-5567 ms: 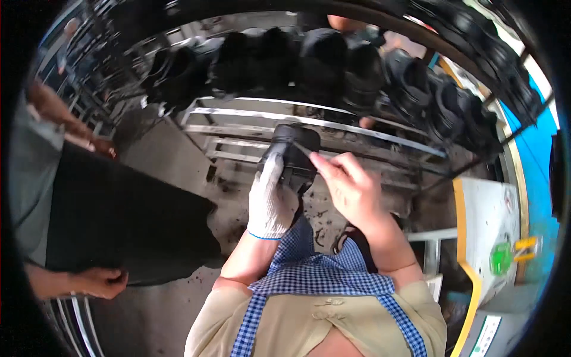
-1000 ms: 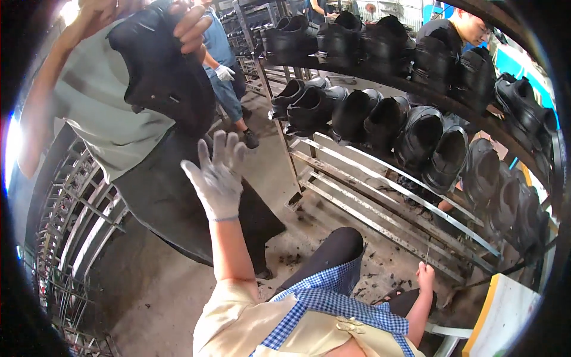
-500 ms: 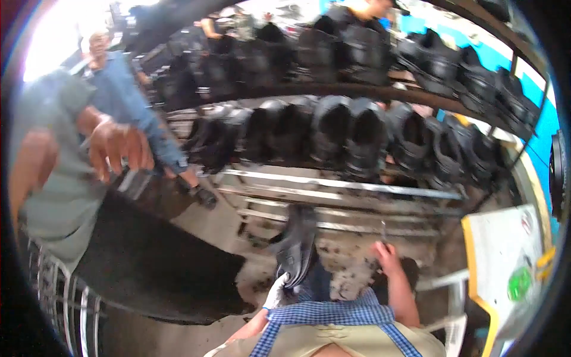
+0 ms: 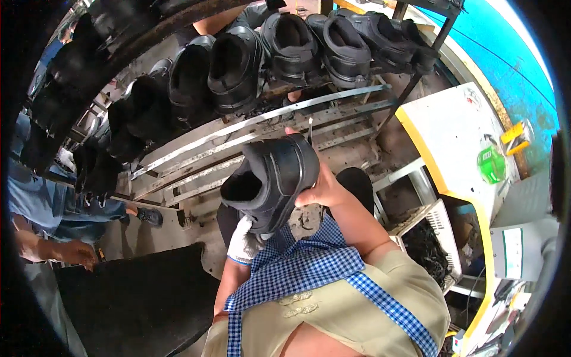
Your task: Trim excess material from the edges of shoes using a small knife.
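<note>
A black shoe (image 4: 279,172) is held in front of my body, its dark opening facing left. My left hand (image 4: 244,243), in a white glove, grips the shoe at its lower end. My bare right hand (image 4: 326,187) clasps the other side of the shoe, with the thumb pressed on it and a fingertip showing past its far edge. A thin tool with a pale, narrow tip (image 4: 310,126) sticks up beside the right hand; the shoe and fingers hide the rest of it.
A rack shelf (image 4: 273,89) bears several black shoes (image 4: 234,68), with metal bars below. At right stand a white, yellow-edged table (image 4: 458,128) with a green item (image 4: 491,165), and a crate (image 4: 443,229) of black scraps. At left, another person's hand (image 4: 74,254) is near a black sheet (image 4: 140,291).
My right hand has come from the right to the shoe and now grips it with my left hand. The shoe has been raised and turned. My view has swung right.
</note>
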Demonstrator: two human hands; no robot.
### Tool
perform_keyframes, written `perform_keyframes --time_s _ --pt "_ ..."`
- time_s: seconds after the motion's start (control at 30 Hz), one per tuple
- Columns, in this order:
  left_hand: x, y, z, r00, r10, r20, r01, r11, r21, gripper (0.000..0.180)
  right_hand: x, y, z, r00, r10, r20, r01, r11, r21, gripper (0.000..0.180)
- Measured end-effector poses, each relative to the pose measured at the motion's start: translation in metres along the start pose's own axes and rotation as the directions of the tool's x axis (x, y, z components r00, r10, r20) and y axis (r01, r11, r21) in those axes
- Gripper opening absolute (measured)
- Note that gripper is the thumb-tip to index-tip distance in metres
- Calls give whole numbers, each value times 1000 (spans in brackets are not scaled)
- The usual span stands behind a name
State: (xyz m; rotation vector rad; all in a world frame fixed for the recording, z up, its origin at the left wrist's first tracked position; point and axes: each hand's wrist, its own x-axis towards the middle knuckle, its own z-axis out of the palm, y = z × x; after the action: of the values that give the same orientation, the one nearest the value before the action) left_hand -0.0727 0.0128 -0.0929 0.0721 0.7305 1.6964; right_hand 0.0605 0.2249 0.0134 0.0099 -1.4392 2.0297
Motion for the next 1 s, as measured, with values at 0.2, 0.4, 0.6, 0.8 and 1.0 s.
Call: perform_keyframes --time_s 0.2,0.4,0.6,0.8,1.0 --pt "3 -4 11 1000 3 -3 -3 1000 22 66 -10 8 10 996 -71 -57 60 983 -176 115" --pt "-14 23 33 880 468 -80 -390 808 441 55 -13 -1 12 999 -42 -2 34 836 -547 115" --pt "-17 53 64 736 637 228 -641 548 537 41 -11 3 15 989 -68 129 143 637 -757 113" --pt "-31 60 130 886 326 331 -434 329 839 32 -27 20 -12 977 97 192 -14 919 -394 120" --pt "-14 20 116 620 31 784 -621 -591 515 26 -95 72 -50 727 665 174 -680 659 322 91"
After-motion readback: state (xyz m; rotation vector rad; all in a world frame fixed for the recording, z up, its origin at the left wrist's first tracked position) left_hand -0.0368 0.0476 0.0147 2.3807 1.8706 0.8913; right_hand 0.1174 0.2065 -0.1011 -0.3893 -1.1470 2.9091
